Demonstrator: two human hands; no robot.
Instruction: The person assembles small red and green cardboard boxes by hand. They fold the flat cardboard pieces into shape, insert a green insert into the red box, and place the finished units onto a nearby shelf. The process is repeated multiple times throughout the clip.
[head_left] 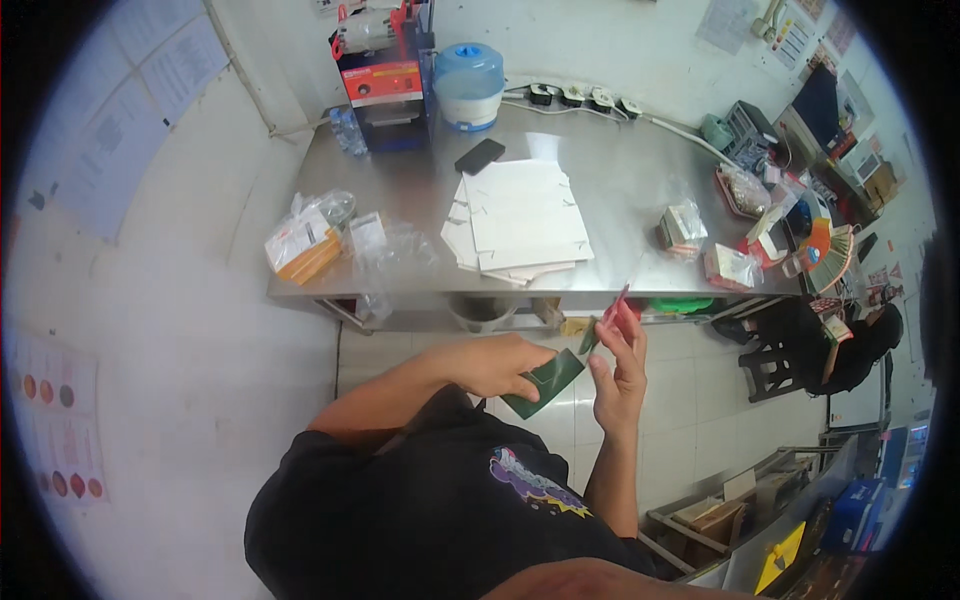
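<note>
My left hand [497, 365] is closed around a dark green flat pouch or wallet [545, 382], held in front of my chest above the tiled floor. My right hand [620, 370] is raised beside it, fingers pinching a thin red and green card-like piece [610, 312] just above the pouch's upper corner. Both hands are short of the steel table [620, 190]. On that table lies a stack of flat white cardboard blanks [520, 220] with a black phone [479, 156] behind it.
Plastic bags with orange-white packets [305, 242] lie at the table's left. A red sealing machine [385, 75] and a blue-lidded tub [468, 85] stand at the back. Small wrapped packs [683, 228] and cluttered trays sit right. A seated person [860, 345] is far right. Shelving [760, 510] stands lower right.
</note>
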